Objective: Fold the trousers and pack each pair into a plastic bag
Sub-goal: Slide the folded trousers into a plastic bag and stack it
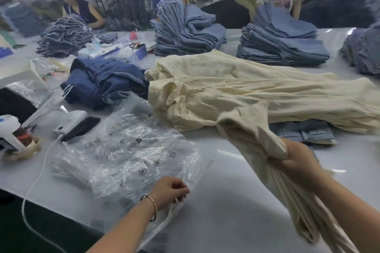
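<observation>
Trousers (265,158), gripped by right hand (298,162), run lengthwise from upper-left to lower-right.

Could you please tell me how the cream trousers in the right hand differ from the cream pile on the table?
The folded cream trousers are gripped in the right hand, lifted and hanging; the loose cream trouser pile lies spread and rumpled on the white table. The held pair is a narrow bundle, the pile wide. Both are the same cream cloth.
</observation>
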`<state>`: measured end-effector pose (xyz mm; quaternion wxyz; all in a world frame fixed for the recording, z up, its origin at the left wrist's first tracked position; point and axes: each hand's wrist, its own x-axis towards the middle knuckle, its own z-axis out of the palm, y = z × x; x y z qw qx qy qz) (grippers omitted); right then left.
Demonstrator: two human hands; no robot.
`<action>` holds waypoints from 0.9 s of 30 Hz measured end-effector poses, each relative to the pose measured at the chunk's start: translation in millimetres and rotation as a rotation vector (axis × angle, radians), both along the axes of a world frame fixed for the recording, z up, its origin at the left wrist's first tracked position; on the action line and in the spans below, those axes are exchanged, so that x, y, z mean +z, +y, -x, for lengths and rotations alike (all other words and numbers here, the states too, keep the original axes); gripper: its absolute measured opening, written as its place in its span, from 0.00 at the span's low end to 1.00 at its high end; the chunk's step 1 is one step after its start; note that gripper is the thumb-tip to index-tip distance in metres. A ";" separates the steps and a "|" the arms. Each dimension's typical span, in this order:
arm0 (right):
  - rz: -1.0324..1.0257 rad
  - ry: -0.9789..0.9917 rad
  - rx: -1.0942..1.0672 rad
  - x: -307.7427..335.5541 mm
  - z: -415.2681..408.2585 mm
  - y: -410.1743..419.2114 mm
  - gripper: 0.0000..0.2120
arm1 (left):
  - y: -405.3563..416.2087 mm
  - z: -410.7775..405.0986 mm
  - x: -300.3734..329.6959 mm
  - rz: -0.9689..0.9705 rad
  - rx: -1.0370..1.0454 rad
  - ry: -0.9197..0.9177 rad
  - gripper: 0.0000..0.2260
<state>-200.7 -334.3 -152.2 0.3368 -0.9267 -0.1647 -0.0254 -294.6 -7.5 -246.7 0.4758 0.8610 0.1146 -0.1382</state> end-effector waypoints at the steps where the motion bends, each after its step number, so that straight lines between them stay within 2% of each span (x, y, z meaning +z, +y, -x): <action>1: -0.136 -0.017 0.049 13.8 7.2 6.4 0.07 | -5.4 -1.9 3.4 -0.038 -0.071 0.007 0.06; 4: -0.406 -0.005 0.248 42.8 30.6 35.5 0.10 | -25.3 -7.0 8.6 -0.116 -0.200 -0.015 0.07; 7: -0.431 0.018 0.364 42.0 47.4 63.2 0.10 | -37.0 -7.1 10.6 -0.129 -0.234 -0.107 0.10; 9: -0.368 0.012 0.371 32.3 51.5 75.8 0.11 | -37.1 -5.2 9.3 -0.111 -0.227 -0.096 0.14; 13: -0.246 0.050 0.378 8.1 52.7 85.3 0.11 | -30.7 2.6 4.6 0.072 -0.067 0.072 0.14; 17: -0.050 0.130 0.417 -27.0 63.0 85.4 0.15 | -4.5 17.1 0.5 0.008 0.049 0.171 0.20; 20: 0.157 0.105 0.473 -48.3 72.7 83.4 0.19 | 20.3 11.2 6.6 -0.054 0.181 0.164 0.18; 23: 0.235 0.026 0.495 -48.8 75.2 81.2 0.19 | 26.1 -1.8 23.7 -0.037 0.243 0.038 0.12; 27: 0.356 -0.122 0.638 -45.5 80.2 80.3 0.13 | 30.9 -6.7 48.2 0.040 0.325 -0.152 0.08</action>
